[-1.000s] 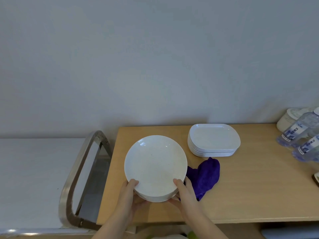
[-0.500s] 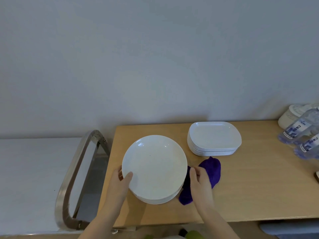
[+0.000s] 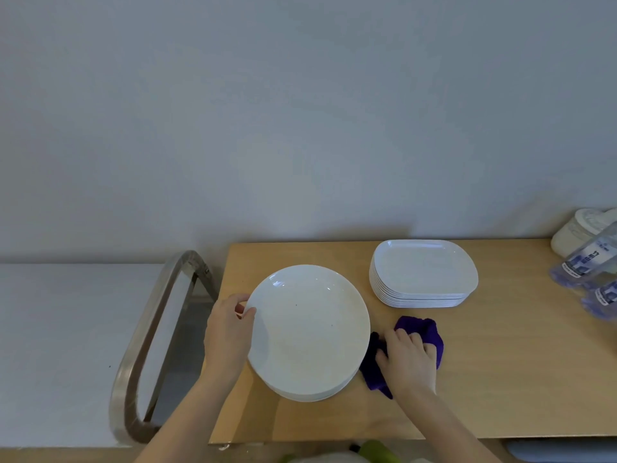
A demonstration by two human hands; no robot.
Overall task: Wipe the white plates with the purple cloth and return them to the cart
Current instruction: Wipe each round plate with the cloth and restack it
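Far left, a white surface runs along the wall, and against it stands the curved metal handle of what looks like the cart, just off the counter's left edge. The wooden counter begins right beside it.

The left hand comes up from below and rests at the left rim of the round plates, thumb and fingers curled and pinching the edge of the top plate. These white round plates sit in a low stack near the counter's front left, the top one facing up with a couple of tiny dark specks on it.

Just right of that stack, touching its lower right rim, lies the purple cloth, bunched up on the wood. The right hand lies on top of it, fingers bent over the fabric and gathering it; part of the cloth sticks out past the fingertips and more trails toward the wrist.

Behind the cloth, nearer the wall, is a second stack of white plates, the rectangular plates with rounded corners, several high, apart from the round ones.

At the far right edge stand clear water bottles with blue labels, and behind them a white lidded container, partly cut off.
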